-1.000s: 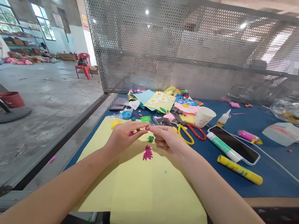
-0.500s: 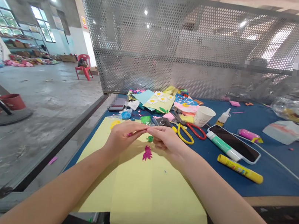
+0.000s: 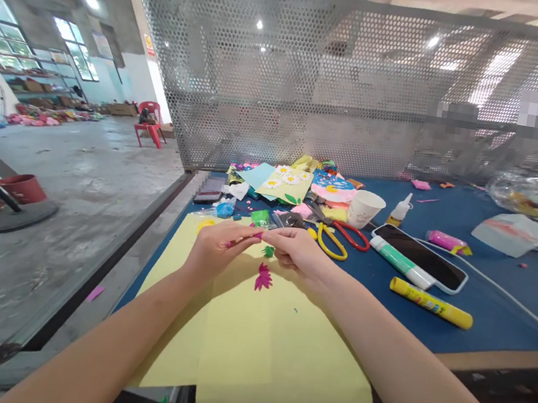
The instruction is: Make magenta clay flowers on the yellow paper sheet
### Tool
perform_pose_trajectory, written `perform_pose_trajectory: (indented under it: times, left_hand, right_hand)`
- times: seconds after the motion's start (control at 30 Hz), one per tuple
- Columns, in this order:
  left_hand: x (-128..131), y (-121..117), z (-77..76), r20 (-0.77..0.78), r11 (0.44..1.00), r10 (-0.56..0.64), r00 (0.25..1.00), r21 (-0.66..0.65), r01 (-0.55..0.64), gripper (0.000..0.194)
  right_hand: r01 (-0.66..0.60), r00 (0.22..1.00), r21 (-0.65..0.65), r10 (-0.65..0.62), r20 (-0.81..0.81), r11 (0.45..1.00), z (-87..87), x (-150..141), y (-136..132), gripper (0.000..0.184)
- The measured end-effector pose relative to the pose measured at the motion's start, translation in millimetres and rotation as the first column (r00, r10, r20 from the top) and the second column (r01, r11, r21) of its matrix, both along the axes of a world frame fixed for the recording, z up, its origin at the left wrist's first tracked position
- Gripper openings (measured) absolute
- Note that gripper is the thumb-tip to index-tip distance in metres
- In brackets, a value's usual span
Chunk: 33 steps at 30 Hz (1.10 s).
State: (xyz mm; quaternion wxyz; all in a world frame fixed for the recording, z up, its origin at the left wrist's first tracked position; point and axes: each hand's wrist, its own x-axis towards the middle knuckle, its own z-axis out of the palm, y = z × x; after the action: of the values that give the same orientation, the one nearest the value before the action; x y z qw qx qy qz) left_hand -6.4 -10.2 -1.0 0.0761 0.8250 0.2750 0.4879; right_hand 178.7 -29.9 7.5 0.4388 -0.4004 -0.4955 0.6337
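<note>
My left hand and my right hand meet fingertip to fingertip above a yellow paper sheet. Between the pinched fingertips shows a small piece of magenta modelling clay; a bit more magenta peeks out from my left fingers. Both hands are closed on this clay. On the paper just below them lies a magenta flower shape with pointed petals. A small green clay piece sits partly behind my right fingers. A yellow round clay piece lies past my left hand.
Scissors with yellow and red handles, a paper cup, a glue bottle, a phone under a green-white tube and a yellow tube stand or lie to the right. Daisy-covered paper and clay packets lie behind. A perforated metal panel borders the table.
More of the magenta clay shows between my fingertips, which have shifted slightly. The flower shape and the things on the table stay in place; the view has moved a little.
</note>
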Motion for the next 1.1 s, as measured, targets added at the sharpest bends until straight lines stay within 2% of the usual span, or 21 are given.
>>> perform_pose_trajectory:
  times: [0.1, 0.27, 0.47, 0.57, 0.7, 0.87, 1.1]
  left_hand:
    - [-0.2, -0.5, 0.5, 0.007, 1.000, 0.006, 1.000, 0.021, -0.006, 0.015]
    - [1.2, -1.4, 1.0, 0.018, 0.999, 0.005, 1.000, -0.045, -0.004, 0.021]
    - [0.8, -4.2, 2.5, -0.016, 1.000, 0.013, 1.000, 0.013, -0.013, 0.015]
    - [0.6, -3.4, 0.8, -0.005, 0.999, 0.026, 1.000, -0.048, -0.026, 0.019]
    - [2.7, -2.9, -0.2, 0.037, 0.988, 0.013, 0.999, -0.154, -0.007, 0.036]
    - [5.6, -5.7, 2.6, 0.065, 0.976, 0.023, 0.998, -0.218, -0.009, 0.021]
    - [6.4, -8.3, 5.4, 0.074, 0.990, 0.037, 0.997, -0.138, -0.026, 0.015]
  right_hand:
    - [-0.016, 1.000, 0.007, 0.016, -0.009, 1.000, 0.5, 0.1, -0.3, 0.037]
    - [-0.028, 1.000, 0.020, 0.028, -0.002, 0.999, -0.2, 1.1, 0.2, 0.037]
    - [-0.051, 0.996, -0.039, 0.048, -0.069, 0.998, -0.3, 0.7, 0.5, 0.032]
    - [-0.066, 0.991, -0.089, 0.056, -0.120, 0.994, -0.3, 0.6, 1.8, 0.024]
    - [-0.103, 0.982, -0.130, 0.080, -0.171, 0.986, -0.8, 1.1, 3.1, 0.025]
    - [-0.138, 0.973, -0.148, 0.106, -0.206, 0.979, -1.2, 0.3, 2.5, 0.023]
    - [-0.177, 0.963, -0.150, 0.139, -0.231, 0.973, 0.9, 0.0, 1.0, 0.024]
